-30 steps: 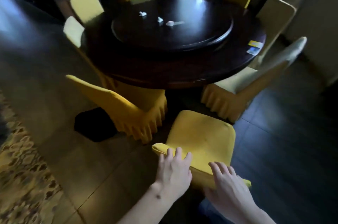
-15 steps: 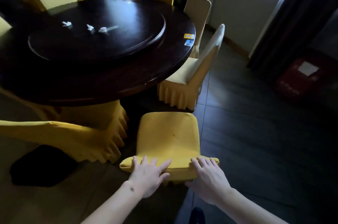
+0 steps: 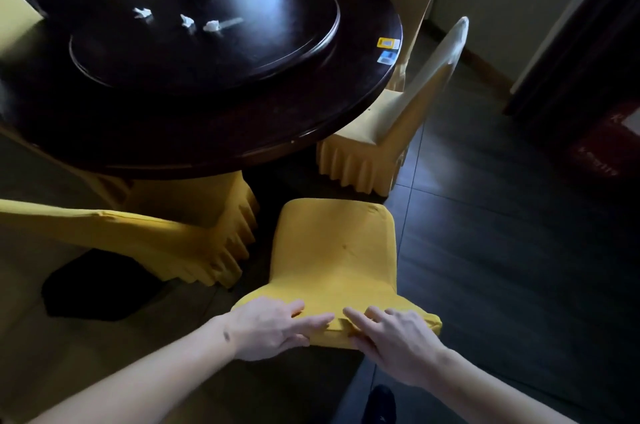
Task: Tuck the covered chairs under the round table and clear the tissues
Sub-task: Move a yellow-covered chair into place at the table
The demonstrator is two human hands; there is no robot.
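Observation:
A yellow-covered chair (image 3: pixel 334 243) stands just in front of me, its seat facing the round dark table (image 3: pixel 207 119) and still outside the table's edge. My left hand (image 3: pixel 273 330) and my right hand (image 3: pixel 394 340) hold the top of its backrest side by side, fingers over the top and thumbs on my side. Three crumpled white tissues (image 3: pixel 142 12), (image 3: pixel 187 21), (image 3: pixel 212 25) lie on the turntable (image 3: pixel 259 53) in the table's middle.
Another covered chair (image 3: pixel 138 233) stands at the left, its seat partly under the table, and one (image 3: pixel 374 133) at the right, angled out. More chairs ring the far side. Two small cards (image 3: pixel 388 43) lie near the table's right rim. A dark mat (image 3: pixel 93 285) lies on the floor at left.
The chair has swung from a slant to face the table squarely. My hands have slid closer together on the backrest top, and my view has shifted right.

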